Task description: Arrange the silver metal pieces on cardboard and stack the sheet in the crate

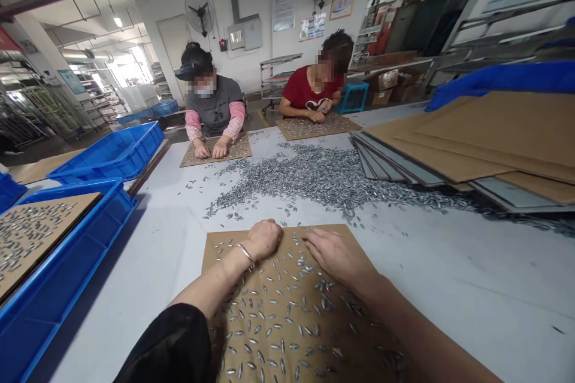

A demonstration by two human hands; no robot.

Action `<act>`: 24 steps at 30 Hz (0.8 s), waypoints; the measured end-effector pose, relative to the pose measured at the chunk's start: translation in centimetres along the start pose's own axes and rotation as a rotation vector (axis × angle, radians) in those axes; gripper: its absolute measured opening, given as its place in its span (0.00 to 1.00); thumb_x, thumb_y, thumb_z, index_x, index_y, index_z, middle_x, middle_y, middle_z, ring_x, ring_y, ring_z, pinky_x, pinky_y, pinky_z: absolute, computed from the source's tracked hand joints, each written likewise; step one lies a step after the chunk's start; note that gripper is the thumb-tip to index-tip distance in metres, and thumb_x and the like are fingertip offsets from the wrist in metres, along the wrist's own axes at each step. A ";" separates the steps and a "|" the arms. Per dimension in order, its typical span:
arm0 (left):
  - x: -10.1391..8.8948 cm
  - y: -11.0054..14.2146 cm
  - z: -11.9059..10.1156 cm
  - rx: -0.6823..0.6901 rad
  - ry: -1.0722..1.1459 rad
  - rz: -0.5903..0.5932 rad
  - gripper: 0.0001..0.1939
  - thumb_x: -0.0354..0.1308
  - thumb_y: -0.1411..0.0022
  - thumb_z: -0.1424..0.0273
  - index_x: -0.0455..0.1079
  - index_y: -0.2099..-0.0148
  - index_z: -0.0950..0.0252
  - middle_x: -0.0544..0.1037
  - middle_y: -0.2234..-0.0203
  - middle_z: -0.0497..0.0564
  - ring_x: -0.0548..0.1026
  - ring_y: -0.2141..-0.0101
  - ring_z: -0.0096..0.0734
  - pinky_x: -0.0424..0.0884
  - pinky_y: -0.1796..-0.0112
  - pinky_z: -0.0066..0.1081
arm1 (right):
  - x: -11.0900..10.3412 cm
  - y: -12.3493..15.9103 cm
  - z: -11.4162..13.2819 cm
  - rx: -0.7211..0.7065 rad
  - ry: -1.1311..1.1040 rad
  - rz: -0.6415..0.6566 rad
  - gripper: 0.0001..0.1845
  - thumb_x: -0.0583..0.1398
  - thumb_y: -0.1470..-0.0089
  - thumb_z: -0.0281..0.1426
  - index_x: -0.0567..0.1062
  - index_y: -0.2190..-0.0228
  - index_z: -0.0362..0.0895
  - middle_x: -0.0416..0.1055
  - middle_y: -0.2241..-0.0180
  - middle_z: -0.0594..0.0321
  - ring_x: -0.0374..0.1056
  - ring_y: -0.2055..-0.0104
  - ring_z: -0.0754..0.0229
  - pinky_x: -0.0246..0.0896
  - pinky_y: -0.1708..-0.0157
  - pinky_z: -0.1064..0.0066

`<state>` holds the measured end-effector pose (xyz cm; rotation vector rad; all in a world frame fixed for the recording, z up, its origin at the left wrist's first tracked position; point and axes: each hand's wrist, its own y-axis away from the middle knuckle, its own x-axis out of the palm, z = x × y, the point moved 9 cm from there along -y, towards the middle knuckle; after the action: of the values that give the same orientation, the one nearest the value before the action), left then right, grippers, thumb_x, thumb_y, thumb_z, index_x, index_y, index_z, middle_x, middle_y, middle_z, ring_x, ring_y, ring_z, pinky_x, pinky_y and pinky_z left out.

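A brown cardboard sheet [281, 293] lies on the table before me, dotted with small silver spindle-shaped metal pieces [269, 331]. At its far edge is my left hand [264, 239], closed with the fingers curled under; whatever they may hold is hidden. A bracelet [245, 255] circles that wrist. My right hand [331, 253] rests low over the sheet's far right part, fingers extended and slightly apart, beside a few pieces. Past the sheet, a large loose heap of the same metal pieces [305, 175] spreads across the table.
Blue crates [96, 251] stand at left, one bearing a piece-covered cardboard sheet [40, 224]. Stacked cardboard sheets [485, 137] sit at right on the white table [449, 269]. Across it, two people work over cardboard sheets [242, 146], one in grey [220, 96], one in red [296, 93].
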<state>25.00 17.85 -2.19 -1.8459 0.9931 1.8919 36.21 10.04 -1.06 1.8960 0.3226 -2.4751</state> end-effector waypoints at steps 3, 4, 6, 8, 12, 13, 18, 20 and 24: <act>0.4 -0.4 -0.4 0.009 -0.056 0.018 0.18 0.60 0.29 0.62 0.71 0.43 0.65 0.76 0.48 0.56 0.78 0.53 0.40 0.78 0.53 0.44 | -0.5 1.8 -1.8 0.033 -0.003 0.011 0.18 0.49 0.33 0.29 0.79 0.60 0.46 0.79 0.60 0.56 0.72 0.59 0.54 0.59 0.56 0.65; 0.4 -0.5 -0.4 0.018 -0.071 0.019 0.18 0.60 0.29 0.62 0.71 0.43 0.65 0.76 0.48 0.57 0.78 0.53 0.40 0.78 0.53 0.45 | -0.5 2.4 -2.3 0.040 -0.001 0.025 0.18 0.49 0.33 0.30 0.79 0.61 0.46 0.79 0.61 0.56 0.72 0.60 0.54 0.59 0.57 0.65; 0.2 -0.4 -0.5 0.036 -0.099 0.012 0.18 0.60 0.30 0.62 0.71 0.43 0.65 0.76 0.47 0.57 0.77 0.52 0.41 0.77 0.52 0.46 | -0.3 3.5 -2.9 0.051 -0.008 0.037 0.18 0.49 0.33 0.30 0.79 0.62 0.46 0.79 0.62 0.57 0.72 0.61 0.55 0.59 0.58 0.65; -0.1 -0.1 -0.5 0.052 -0.120 -0.002 0.18 0.60 0.30 0.62 0.71 0.43 0.65 0.76 0.47 0.57 0.77 0.51 0.41 0.77 0.51 0.47 | -0.2 4.2 -3.0 0.051 -0.024 0.036 0.18 0.49 0.33 0.30 0.79 0.62 0.46 0.79 0.62 0.57 0.72 0.61 0.55 0.58 0.59 0.65; -0.6 0.5 -0.3 0.058 -0.133 -0.006 0.17 0.61 0.30 0.62 0.72 0.44 0.66 0.77 0.48 0.56 0.77 0.52 0.41 0.77 0.51 0.46 | 0.0 4.4 -2.4 0.029 -0.049 0.031 0.19 0.48 0.33 0.30 0.79 0.63 0.46 0.78 0.62 0.56 0.72 0.60 0.56 0.58 0.59 0.66; -0.7 0.6 -0.2 0.050 -0.130 -0.003 0.16 0.61 0.30 0.62 0.72 0.45 0.66 0.77 0.49 0.56 0.78 0.53 0.40 0.77 0.52 0.45 | 0.1 4.3 -2.1 0.028 -0.043 0.043 0.19 0.48 0.33 0.30 0.79 0.63 0.45 0.78 0.62 0.56 0.71 0.60 0.56 0.57 0.60 0.66; -1.3 0.9 0.4 0.009 -0.107 0.001 0.16 0.60 0.29 0.62 0.72 0.45 0.66 0.78 0.51 0.55 0.78 0.56 0.37 0.78 0.55 0.42 | 0.8 2.8 -0.3 0.081 0.002 0.172 0.17 0.50 0.33 0.29 0.77 0.68 0.44 0.76 0.64 0.56 0.69 0.64 0.57 0.54 0.65 0.68; -1.7 0.9 0.6 0.007 -0.091 -0.005 0.15 0.60 0.29 0.62 0.72 0.46 0.66 0.78 0.51 0.55 0.78 0.56 0.37 0.78 0.55 0.42 | 0.9 2.2 0.2 0.134 0.009 0.222 0.16 0.52 0.34 0.29 0.76 0.70 0.44 0.76 0.64 0.56 0.70 0.64 0.58 0.52 0.66 0.68; -2.8 1.2 1.2 -0.013 -0.057 -0.039 0.14 0.60 0.29 0.62 0.73 0.48 0.65 0.78 0.52 0.54 0.78 0.56 0.37 0.78 0.54 0.42 | 0.8 1.4 0.8 0.194 0.026 0.265 0.14 0.54 0.37 0.27 0.77 0.71 0.42 0.76 0.67 0.54 0.70 0.66 0.57 0.50 0.69 0.68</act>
<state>23.62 18.47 0.70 -1.7947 0.9214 1.9217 35.45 8.61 -1.91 1.8934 -0.1664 -2.3803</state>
